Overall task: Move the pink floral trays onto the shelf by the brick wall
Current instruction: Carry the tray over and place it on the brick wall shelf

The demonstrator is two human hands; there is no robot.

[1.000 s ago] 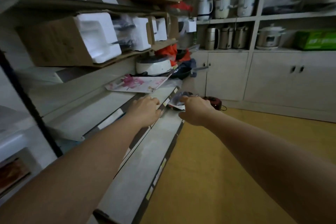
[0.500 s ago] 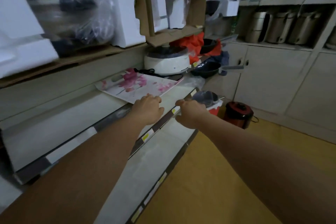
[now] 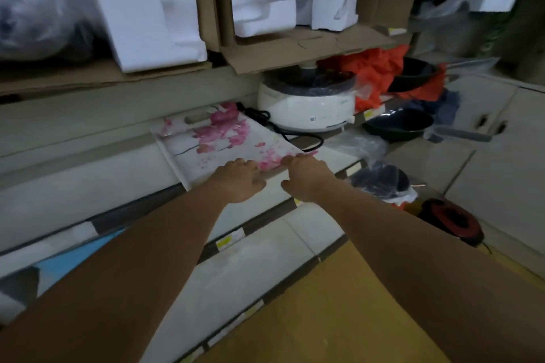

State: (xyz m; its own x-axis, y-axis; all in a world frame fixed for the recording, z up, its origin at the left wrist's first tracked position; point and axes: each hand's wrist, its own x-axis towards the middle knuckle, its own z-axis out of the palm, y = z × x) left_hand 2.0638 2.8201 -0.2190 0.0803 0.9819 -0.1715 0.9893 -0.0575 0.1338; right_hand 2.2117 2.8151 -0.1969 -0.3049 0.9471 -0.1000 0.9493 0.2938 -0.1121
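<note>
On the middle shelf (image 3: pixel 88 191), a pink floral tray (image 3: pixel 224 138) lies flat, its far end w/ the handle slot toward the back wall, near edge at the shelf front. Left hand (image 3: pixel 239 178) sits on the tray's near edge, fingers curled over the rim, so that grip looks closed on the tray. Right hand (image 3: pixel 305 175) meets the near right corner, fingertips (image 3: pixel 290 160) pinching the rim, grip narrow on the tray. Just beside the tray's far right side stands a white cooker (image 3: pixel 306 109), its black cord (image 3: pixel 283 132) running along the tray edge. Orange cloth (image 3: pixel 374 74) is bunched behind the cooker; a dark pan (image 3: pixel 398 124) sits right of it. Above, cardboard boxes (image 3: pixel 295 44) hold white foam blocks (image 3: pixel 144 9). Below are a lower shelf (image 3: pixel 236 274) and yellow floor (image 3: pixel 339 318)
</note>
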